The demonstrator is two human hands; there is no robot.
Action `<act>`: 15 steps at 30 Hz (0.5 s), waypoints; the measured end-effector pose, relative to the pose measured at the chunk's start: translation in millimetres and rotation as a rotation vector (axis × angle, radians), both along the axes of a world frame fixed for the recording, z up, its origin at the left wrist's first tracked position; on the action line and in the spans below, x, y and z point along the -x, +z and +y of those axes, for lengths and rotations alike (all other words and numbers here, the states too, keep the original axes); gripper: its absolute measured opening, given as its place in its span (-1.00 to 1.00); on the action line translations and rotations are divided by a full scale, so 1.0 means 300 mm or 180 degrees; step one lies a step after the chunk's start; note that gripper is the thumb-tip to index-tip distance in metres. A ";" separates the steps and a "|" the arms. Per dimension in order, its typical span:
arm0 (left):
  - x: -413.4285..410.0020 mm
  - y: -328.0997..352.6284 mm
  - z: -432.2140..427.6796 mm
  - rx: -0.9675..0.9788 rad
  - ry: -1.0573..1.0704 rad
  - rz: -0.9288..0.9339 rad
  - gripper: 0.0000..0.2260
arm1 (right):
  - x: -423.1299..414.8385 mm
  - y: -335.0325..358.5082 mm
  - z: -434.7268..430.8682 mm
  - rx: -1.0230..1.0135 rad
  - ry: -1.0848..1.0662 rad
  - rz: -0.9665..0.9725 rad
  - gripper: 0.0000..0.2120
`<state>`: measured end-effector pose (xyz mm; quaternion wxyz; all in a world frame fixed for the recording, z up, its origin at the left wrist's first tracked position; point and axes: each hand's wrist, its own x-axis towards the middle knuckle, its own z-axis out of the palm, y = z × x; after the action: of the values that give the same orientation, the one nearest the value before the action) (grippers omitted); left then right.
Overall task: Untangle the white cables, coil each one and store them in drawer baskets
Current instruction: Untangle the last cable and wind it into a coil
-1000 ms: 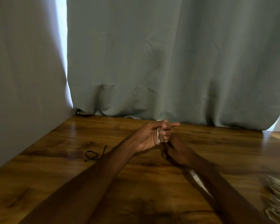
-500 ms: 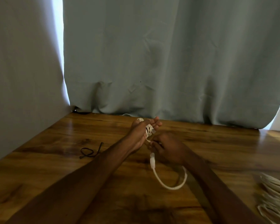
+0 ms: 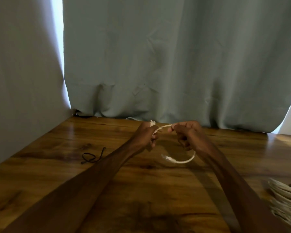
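Head view: hands (image 3: 147,134) now apart, cable (image 3: 163,127) stretched.

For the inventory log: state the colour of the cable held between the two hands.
White. The cable shows best in the head view, its only view.

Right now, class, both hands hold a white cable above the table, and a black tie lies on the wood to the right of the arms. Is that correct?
Not quite. The head view shows the black tie to the left of the arms, not the right. The rest stands: the left hand and right hand hold a white cable above the table.
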<state>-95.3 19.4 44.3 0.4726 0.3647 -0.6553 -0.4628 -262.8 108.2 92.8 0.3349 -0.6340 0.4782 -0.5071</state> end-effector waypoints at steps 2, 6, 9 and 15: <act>0.005 0.022 0.030 -0.0206 -0.0519 0.0035 -0.72 | 0.006 -0.007 -0.004 0.0331 -0.0224 0.0053 -0.72; 0.011 0.042 0.011 -0.0881 -0.1717 0.0243 -0.41 | 0.023 -0.010 -0.021 0.1076 -0.0786 0.0318 -0.85; 0.011 0.059 0.015 -0.1182 -0.2493 0.0548 -0.38 | 0.050 -0.021 -0.032 0.1429 -0.0983 0.0412 -0.92; 0.029 0.105 0.068 -0.1407 -0.2994 0.1040 -0.59 | 0.040 -0.109 -0.068 0.0881 -0.0614 0.0927 -0.73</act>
<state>-104.0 39.7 75.8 0.2223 0.0462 -0.5529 -0.8017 -274.9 87.9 60.1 0.1220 -0.6918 0.5058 -0.5007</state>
